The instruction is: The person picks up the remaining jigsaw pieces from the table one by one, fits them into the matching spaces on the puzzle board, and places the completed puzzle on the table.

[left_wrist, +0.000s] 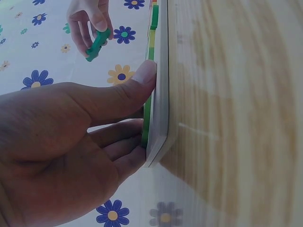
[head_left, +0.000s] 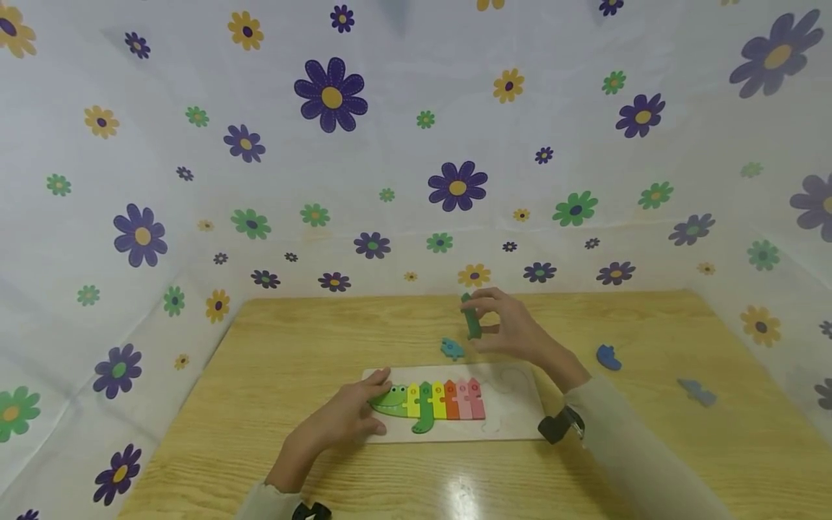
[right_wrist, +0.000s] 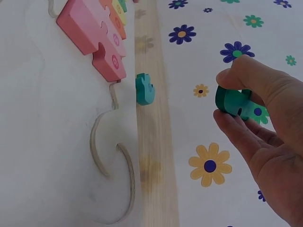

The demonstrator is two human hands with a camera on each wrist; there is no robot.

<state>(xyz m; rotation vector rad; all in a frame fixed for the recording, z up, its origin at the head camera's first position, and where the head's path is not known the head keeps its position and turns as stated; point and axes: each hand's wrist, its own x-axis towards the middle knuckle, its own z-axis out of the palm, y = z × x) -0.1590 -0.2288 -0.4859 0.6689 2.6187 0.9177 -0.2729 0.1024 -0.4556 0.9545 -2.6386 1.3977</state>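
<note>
A pale wooden puzzle board (head_left: 513,419) lies on the table, with a crocodile of green, yellow, orange and pink pieces (head_left: 463,401) set in its left part. My left hand (head_left: 351,408) rests on the board's left end, its thumb and fingertips touching the surface around the green crocodile head (head_left: 393,401). Above the board's far edge, my right hand (head_left: 510,328) pinches a dark green puzzle piece (head_left: 471,318) between thumb and fingers, clear of the table. The right wrist view shows this green piece (right_wrist: 232,100) partly hidden by the fingers. Curved outlines mark the bare part of the board.
A teal piece (head_left: 451,349) lies just beyond the board's far edge. To the right on the wooden table (head_left: 312,332) are a blue piece (head_left: 609,357) and a grey-blue piece (head_left: 698,391). Flower-printed white sheeting (head_left: 403,152) surrounds the table at the back and sides.
</note>
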